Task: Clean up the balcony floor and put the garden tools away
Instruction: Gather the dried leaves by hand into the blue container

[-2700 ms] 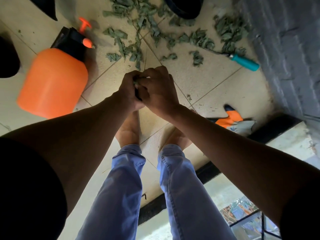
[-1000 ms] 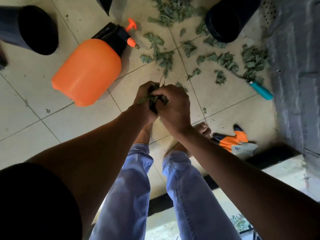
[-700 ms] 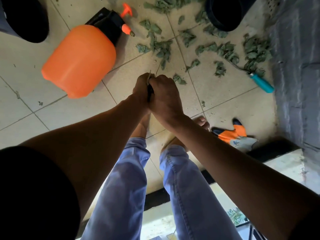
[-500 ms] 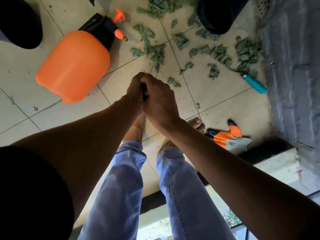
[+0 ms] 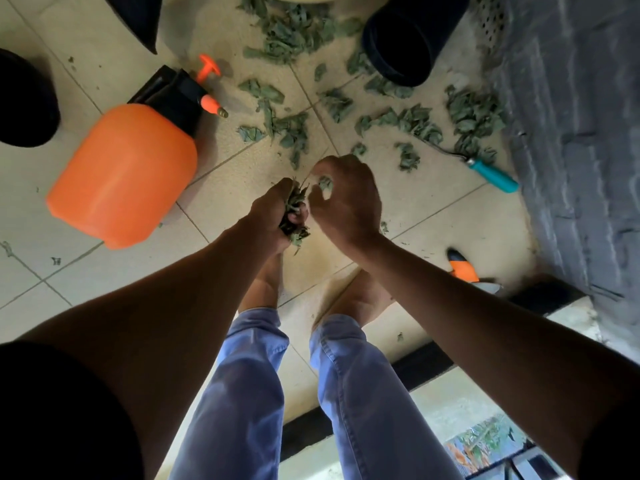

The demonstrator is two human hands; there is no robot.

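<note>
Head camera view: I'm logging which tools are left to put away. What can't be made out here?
- Tool with the teal handle: working end buried under leaves.
- Orange glove: mostly behind the right forearm.
- Dark pot: cut off by the top edge.
- Left hand grip: bundle size hidden.

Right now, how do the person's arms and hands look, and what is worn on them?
Both forearms are bare from the dark short sleeves at the frame's lower corners. The left hand and right hand wear no gloves; no watch, ring or band shows. Light blue trousers cover the legs, and the feet are bare.
</note>
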